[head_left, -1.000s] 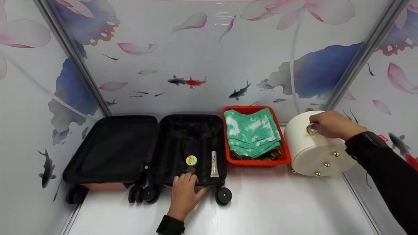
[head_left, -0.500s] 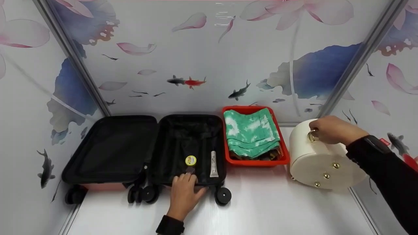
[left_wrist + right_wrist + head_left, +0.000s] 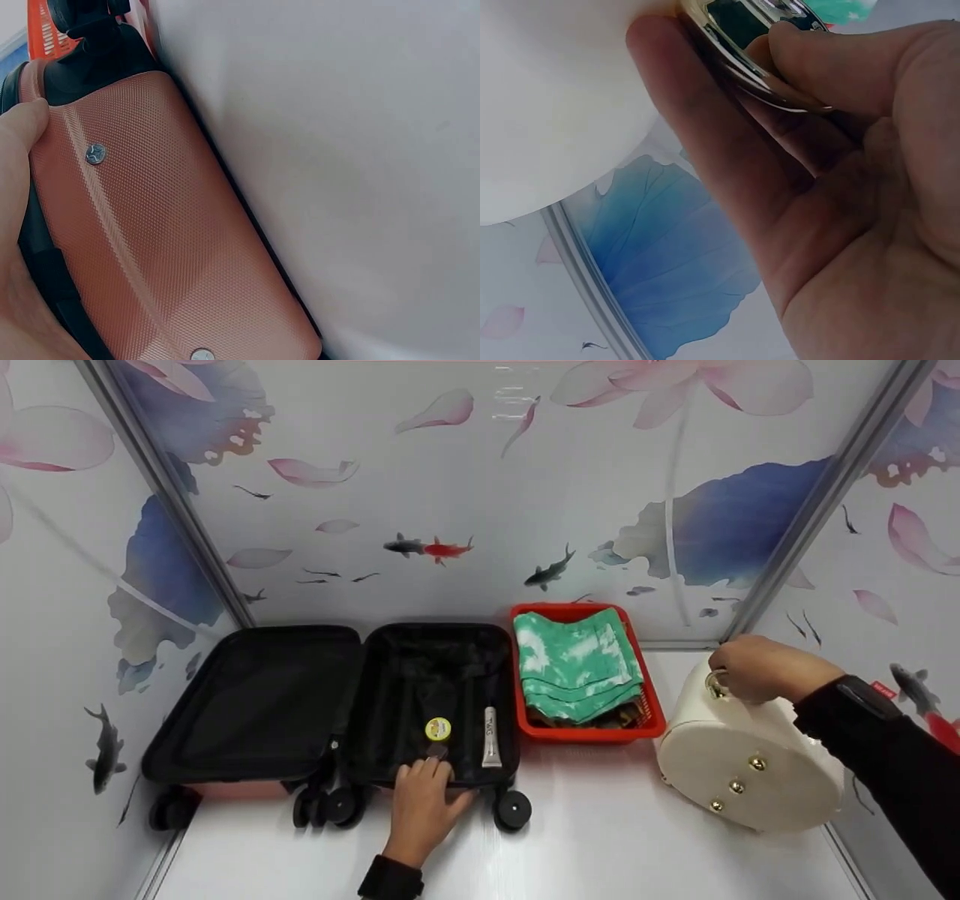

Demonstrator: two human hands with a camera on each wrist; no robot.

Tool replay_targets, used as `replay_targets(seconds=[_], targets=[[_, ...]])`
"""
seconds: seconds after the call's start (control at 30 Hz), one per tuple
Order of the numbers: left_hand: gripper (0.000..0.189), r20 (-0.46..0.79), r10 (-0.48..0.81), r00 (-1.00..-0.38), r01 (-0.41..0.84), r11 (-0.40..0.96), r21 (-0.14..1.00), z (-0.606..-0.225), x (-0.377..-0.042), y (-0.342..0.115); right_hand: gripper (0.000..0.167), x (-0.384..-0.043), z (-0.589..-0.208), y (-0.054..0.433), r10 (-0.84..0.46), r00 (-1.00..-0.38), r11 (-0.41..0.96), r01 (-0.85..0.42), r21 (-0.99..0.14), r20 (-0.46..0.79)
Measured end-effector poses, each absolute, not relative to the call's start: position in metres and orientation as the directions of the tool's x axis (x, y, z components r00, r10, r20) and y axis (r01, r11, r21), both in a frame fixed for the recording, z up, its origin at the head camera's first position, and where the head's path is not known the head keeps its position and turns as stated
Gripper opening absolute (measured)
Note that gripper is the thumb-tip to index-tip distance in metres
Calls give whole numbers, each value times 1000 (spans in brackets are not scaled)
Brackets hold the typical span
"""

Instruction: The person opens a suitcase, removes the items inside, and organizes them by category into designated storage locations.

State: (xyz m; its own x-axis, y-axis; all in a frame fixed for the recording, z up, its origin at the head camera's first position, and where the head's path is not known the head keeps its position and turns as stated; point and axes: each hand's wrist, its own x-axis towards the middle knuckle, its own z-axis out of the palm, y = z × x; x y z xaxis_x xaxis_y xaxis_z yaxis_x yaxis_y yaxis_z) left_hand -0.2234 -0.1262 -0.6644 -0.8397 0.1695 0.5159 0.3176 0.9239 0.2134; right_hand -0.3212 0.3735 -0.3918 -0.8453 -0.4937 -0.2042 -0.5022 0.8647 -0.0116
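The suitcase [image 3: 251,705] lies spread open in the head view, black inside with a rose-gold shell [image 3: 172,217]. My left hand [image 3: 424,802] grips the front rim of its right half, fingers over the edge and thumb against the outer shell. Just past those fingertips, a small round yellow-lidded tin [image 3: 438,728] and a white TWG tube [image 3: 491,737] lie in this half. At the right, my right hand [image 3: 772,669] holds the gold handle [image 3: 739,67] of a cream rounded case [image 3: 750,765], fingers hooked through and thumb on the metal. The case leans, with gold knobs on its near face.
A red basket [image 3: 525,720] with folded green-and-white cloth [image 3: 581,664] stands between suitcase and case. The suitcase's black wheels [image 3: 513,811] point forward on the white tabletop [image 3: 600,840]. Printed panels enclose the back and sides.
My right hand has brought the cream case forward toward the front of the table, away from the back panel, and lower. The left hand stays on the suitcase rim.
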Motion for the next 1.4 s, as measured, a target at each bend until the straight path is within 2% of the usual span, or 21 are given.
replay_targets(seconds=[0.17, 0.57, 0.73, 0.87, 1.13, 1.23, 1.4], targets=[[53, 522, 161, -838, 312, 925, 216, -664, -223, -129, 14, -318, -388, 365, -469, -847, 882, -465, -78, -251], [54, 528, 173, -831, 316, 929, 193, -665, -223, -128, 21, -310, -388, 359, -452, -834, 892, -428, -145, -318], [54, 532, 175, -828, 320, 928, 193, -665, -223, -128, 17, -308, -387, 356, -439, -823, 896, -373, -241, -360], [54, 541, 176, -823, 322, 928, 189, -665, -223, -128, 33, -307, -386, 351, -417, -814, 898, -299, -323, -405], [54, 557, 179, -811, 334, 923, 190, -665, -223, -127, 29, -302, -386, 337, -412, -809, 905, -310, -291, -420], [53, 529, 175, -830, 323, 925, 200, -663, -222, -126, 27, -300, -386, 329, -384, -817, 916, -279, -288, -430], [53, 482, 171, -859, 304, 929, 213, -661, -220, -125, 32, -296, -387, 319, -363, -835, 923, -261, -284, -413]])
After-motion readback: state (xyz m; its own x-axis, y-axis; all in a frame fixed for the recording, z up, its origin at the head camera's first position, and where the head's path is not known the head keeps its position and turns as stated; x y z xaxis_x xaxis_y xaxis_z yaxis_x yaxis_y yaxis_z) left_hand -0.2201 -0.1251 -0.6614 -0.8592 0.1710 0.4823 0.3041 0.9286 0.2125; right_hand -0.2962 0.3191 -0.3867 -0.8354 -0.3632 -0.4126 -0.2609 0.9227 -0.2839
